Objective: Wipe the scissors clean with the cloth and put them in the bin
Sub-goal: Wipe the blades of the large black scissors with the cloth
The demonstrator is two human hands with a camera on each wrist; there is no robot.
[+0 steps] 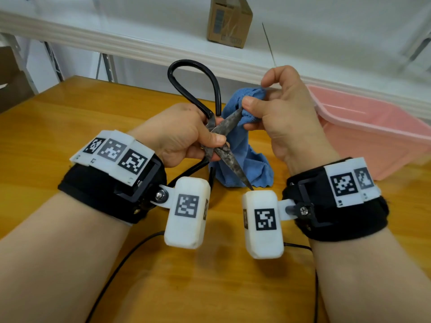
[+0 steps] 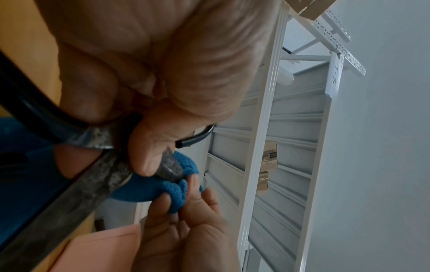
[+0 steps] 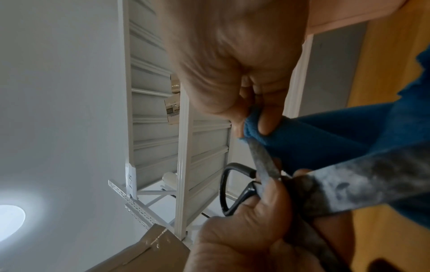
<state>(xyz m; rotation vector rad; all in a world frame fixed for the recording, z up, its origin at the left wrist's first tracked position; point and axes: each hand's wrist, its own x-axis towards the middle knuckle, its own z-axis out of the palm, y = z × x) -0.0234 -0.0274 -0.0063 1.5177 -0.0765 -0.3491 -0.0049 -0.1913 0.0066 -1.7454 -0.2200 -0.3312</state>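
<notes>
Old scissors (image 1: 229, 159) with mottled grey blades and black loop handles are held open above the wooden table (image 1: 70, 117). My left hand (image 1: 186, 134) grips them at the pivot, thumb across the blades. One blade points toward me; the other blade's tip is wrapped in the blue cloth (image 1: 242, 145). My right hand (image 1: 275, 113) pinches that cloth around the tip with thumb and fingers. In the left wrist view the cloth (image 2: 167, 185) bunches around the blade (image 2: 76, 198). In the right wrist view the cloth (image 3: 314, 136) covers the blade (image 3: 263, 158). The pink bin (image 1: 377, 127) stands at the right.
A white shelf edge (image 1: 140, 45) runs behind the table, with a cardboard box (image 1: 229, 21) on it. Black cables (image 1: 121, 264) trail across the near table from the wrist units. The cloth's loose end rests on the table between my hands.
</notes>
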